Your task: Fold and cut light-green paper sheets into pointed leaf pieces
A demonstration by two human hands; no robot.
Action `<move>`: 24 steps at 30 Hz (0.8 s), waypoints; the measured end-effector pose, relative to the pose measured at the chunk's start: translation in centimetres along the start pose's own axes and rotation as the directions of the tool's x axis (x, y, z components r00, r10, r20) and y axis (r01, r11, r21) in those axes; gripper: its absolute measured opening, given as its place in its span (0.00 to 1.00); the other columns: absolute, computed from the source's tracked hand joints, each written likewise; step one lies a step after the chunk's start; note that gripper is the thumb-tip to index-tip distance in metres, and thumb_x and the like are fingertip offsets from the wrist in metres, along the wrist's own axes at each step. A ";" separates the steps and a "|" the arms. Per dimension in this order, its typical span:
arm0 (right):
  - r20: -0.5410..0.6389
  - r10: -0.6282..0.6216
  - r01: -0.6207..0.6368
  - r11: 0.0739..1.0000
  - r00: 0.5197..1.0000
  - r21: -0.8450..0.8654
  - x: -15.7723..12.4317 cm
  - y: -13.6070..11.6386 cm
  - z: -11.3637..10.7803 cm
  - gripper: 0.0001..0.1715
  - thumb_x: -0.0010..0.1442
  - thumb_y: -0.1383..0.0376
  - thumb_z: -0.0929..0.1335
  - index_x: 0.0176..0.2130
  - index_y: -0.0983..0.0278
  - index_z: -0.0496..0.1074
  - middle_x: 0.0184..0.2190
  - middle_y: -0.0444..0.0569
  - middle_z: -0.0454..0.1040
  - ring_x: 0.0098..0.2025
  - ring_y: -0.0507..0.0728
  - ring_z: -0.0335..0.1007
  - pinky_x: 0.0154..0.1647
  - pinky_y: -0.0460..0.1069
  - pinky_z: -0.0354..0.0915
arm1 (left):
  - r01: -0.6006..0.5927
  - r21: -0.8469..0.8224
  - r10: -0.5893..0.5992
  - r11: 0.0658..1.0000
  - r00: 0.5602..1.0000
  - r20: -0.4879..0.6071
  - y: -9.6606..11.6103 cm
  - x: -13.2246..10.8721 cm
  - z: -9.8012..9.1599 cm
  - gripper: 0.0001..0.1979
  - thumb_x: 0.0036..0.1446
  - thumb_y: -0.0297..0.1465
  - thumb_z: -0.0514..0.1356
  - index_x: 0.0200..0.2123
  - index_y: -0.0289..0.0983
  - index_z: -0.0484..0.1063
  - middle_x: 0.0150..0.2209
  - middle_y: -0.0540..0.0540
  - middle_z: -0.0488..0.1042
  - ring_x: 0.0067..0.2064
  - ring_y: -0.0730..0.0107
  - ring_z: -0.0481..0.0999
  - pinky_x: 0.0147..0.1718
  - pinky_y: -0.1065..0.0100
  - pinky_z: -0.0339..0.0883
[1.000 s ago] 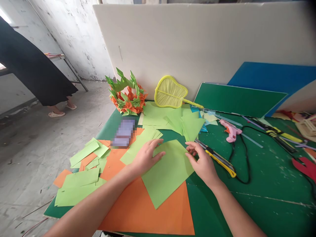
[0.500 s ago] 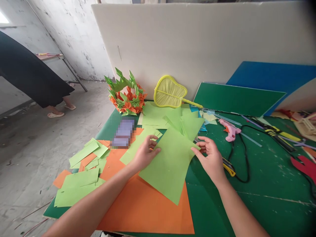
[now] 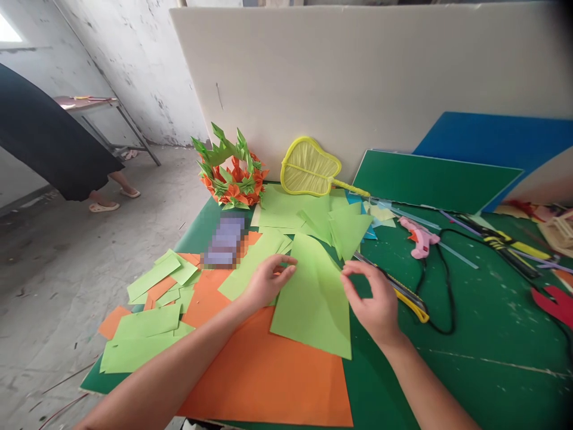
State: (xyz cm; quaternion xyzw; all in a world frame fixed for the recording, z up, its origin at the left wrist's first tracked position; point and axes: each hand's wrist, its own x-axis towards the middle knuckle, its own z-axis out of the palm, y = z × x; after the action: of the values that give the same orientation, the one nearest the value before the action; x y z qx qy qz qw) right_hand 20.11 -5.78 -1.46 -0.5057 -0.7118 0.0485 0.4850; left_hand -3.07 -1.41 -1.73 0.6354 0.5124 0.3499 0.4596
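From the head camera, the green sheet lies in front of the person between the two hands, bowed along its length, its lower part over the orange paper, which spreads toward 7 o'clock on the green table. The left hand is at the sheet's 9 o'clock, with a small gap between thumb and forefinger at its left edge; whether they have hold of it I cannot tell. At 3 o'clock the right hand curls thumb and forefinger into a ring, their tips close together at the right edge; a firm pinch there cannot be confirmed. Counting from the sheet, the cutter lies at 3 o'clock, partly behind the right hand, and the pink glue gun near 2. A yellow fan leans on the white board at 12, and an orange-and-green crown stands at 11. A pixelated block sits at 10, cut pieces of paper lie around 9, and well off toward 10 stands a person in a dark skirt.
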 end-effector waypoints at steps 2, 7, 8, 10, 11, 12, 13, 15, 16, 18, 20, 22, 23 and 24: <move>0.122 -0.207 0.208 0.978 0.971 0.002 -0.2 -1.1 0.4 0.18 0.63 0.72 0.66 0.51 0.57 0.66 0.37 0.49 0.76 0.42 0.59 0.74 0.45 0.57 0.71 | 0.084 -0.123 -0.078 0.989 0.995 0.055 0.2 -0.1 0.2 0.22 0.55 0.49 0.60 0.40 0.36 0.73 0.30 0.48 0.72 0.32 0.69 0.74 0.34 0.67 0.71; 0.337 -0.392 0.406 0.913 0.856 0.029 -0.6 -2.7 1.6 0.23 0.64 0.75 0.63 0.55 0.59 0.65 0.38 0.49 0.77 0.42 0.58 0.73 0.46 0.57 0.69 | 0.246 -0.340 -0.217 0.908 0.969 0.121 0.7 -0.4 0.7 0.26 0.47 0.51 0.66 0.37 0.35 0.69 0.26 0.51 0.72 0.28 0.71 0.75 0.33 0.69 0.70; 0.355 -0.395 0.405 0.913 0.847 0.050 -0.6 -2.8 1.7 0.23 0.64 0.75 0.63 0.56 0.59 0.64 0.38 0.49 0.77 0.42 0.58 0.73 0.45 0.57 0.69 | 0.251 -0.358 -0.225 0.899 0.968 0.112 0.7 -0.4 0.8 0.26 0.44 0.50 0.68 0.35 0.36 0.68 0.25 0.52 0.71 0.27 0.72 0.74 0.31 0.70 0.68; 0.365 -0.370 0.361 0.928 0.855 0.093 -0.5 -2.8 1.6 0.23 0.64 0.75 0.64 0.56 0.58 0.64 0.38 0.48 0.77 0.42 0.58 0.73 0.45 0.56 0.69 | 0.246 -0.383 -0.228 0.890 0.969 0.094 0.7 -0.3 0.8 0.26 0.41 0.49 0.70 0.33 0.36 0.67 0.24 0.53 0.70 0.26 0.73 0.73 0.29 0.72 0.66; 0.357 -0.343 0.324 0.939 0.869 0.114 -0.4 -2.8 1.4 0.23 0.64 0.74 0.64 0.56 0.58 0.64 0.38 0.48 0.77 0.42 0.58 0.72 0.45 0.56 0.69 | 0.242 -0.387 -0.226 0.890 0.970 0.088 0.6 -0.2 0.8 0.26 0.40 0.49 0.70 0.32 0.36 0.67 0.24 0.54 0.70 0.25 0.74 0.73 0.28 0.72 0.65; 0.341 -0.311 0.282 0.950 0.887 0.133 -0.3 -2.8 1.2 0.23 0.64 0.74 0.65 0.55 0.57 0.64 0.38 0.48 0.77 0.43 0.58 0.72 0.45 0.55 0.69 | 0.238 -0.385 -0.224 0.892 0.971 0.082 0.6 -0.1 0.8 0.26 0.40 0.48 0.71 0.32 0.36 0.67 0.23 0.54 0.70 0.25 0.75 0.72 0.27 0.72 0.65; 0.315 -0.277 0.240 0.959 0.908 0.151 -0.2 -2.8 1.0 0.22 0.64 0.73 0.65 0.55 0.56 0.65 0.39 0.48 0.77 0.44 0.58 0.72 0.46 0.55 0.70 | 0.234 -0.378 -0.221 0.896 0.972 0.079 0.5 0.0 0.8 0.25 0.40 0.48 0.71 0.31 0.36 0.67 0.23 0.54 0.69 0.24 0.75 0.71 0.27 0.73 0.64; 0.236 -0.189 0.150 0.973 0.953 0.174 0.1 -2.6 0.5 0.19 0.63 0.71 0.66 0.53 0.56 0.67 0.40 0.48 0.77 0.45 0.58 0.72 0.48 0.55 0.69 | 0.215 -0.368 -0.201 0.905 0.977 0.078 0.2 0.1 0.8 0.24 0.41 0.47 0.70 0.31 0.36 0.67 0.24 0.54 0.69 0.25 0.77 0.71 0.27 0.73 0.63; 0.197 -0.124 0.088 0.979 0.973 0.183 0.2 -2.5 0.2 0.18 0.63 0.70 0.67 0.51 0.56 0.67 0.41 0.48 0.76 0.46 0.58 0.72 0.48 0.55 0.69 | 0.195 -0.370 -0.179 0.908 0.981 0.078 0.2 0.1 0.8 0.23 0.42 0.46 0.70 0.31 0.35 0.67 0.25 0.54 0.70 0.26 0.77 0.71 0.28 0.73 0.63; 0.161 0.051 -0.088 0.969 0.986 0.231 0.4 -1.9 -0.1 0.17 0.62 0.65 0.68 0.51 0.56 0.68 0.44 0.50 0.75 0.46 0.59 0.71 0.49 0.56 0.69 | 0.149 -0.378 -0.127 0.914 0.988 0.083 0.1 0.2 0.8 0.22 0.43 0.44 0.70 0.32 0.35 0.67 0.29 0.53 0.71 0.28 0.77 0.71 0.29 0.74 0.63; 0.237 0.244 -0.315 0.887 0.940 0.336 0.5 -1.1 -0.3 0.20 0.62 0.60 0.68 0.53 0.57 0.66 0.48 0.52 0.73 0.47 0.59 0.72 0.47 0.55 0.70 | 0.126 -0.387 -0.096 0.914 0.991 0.096 0.2 0.1 0.9 0.23 0.44 0.42 0.71 0.35 0.37 0.66 0.29 0.53 0.71 0.29 0.77 0.72 0.31 0.74 0.64; 0.405 0.358 -0.520 0.742 0.841 0.424 0.6 -0.5 -0.4 0.25 0.61 0.55 0.69 0.56 0.58 0.64 0.49 0.54 0.72 0.47 0.60 0.72 0.47 0.55 0.71 | 0.133 -0.404 -0.087 0.905 0.988 0.129 0.3 -0.1 1.0 0.24 0.45 0.41 0.71 0.39 0.38 0.63 0.29 0.54 0.72 0.30 0.77 0.73 0.32 0.73 0.65; 0.486 0.381 -0.598 0.664 0.787 0.448 0.7 -0.4 -0.4 0.28 0.60 0.54 0.69 0.57 0.58 0.63 0.49 0.55 0.73 0.47 0.60 0.73 0.47 0.55 0.71 | 0.139 -0.414 -0.083 0.900 0.985 0.150 0.4 -0.2 1.0 0.24 0.46 0.40 0.71 0.40 0.39 0.62 0.29 0.54 0.73 0.30 0.76 0.73 0.32 0.73 0.65; 0.553 0.391 -0.661 0.595 0.736 0.458 0.7 -0.3 -0.4 0.30 0.60 0.53 0.69 0.58 0.58 0.61 0.49 0.55 0.73 0.48 0.60 0.73 0.48 0.56 0.71 | 0.142 -0.420 -0.076 0.896 0.983 0.170 0.5 -0.4 1.1 0.24 0.47 0.40 0.70 0.40 0.39 0.61 0.30 0.53 0.74 0.31 0.75 0.74 0.33 0.72 0.66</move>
State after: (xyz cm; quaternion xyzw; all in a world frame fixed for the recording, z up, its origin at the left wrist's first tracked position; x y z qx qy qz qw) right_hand 20.18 -5.56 -0.64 -0.4832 -0.5481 0.5285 0.4321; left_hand -1.97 -2.06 -1.64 0.5128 0.4214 0.3795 0.6445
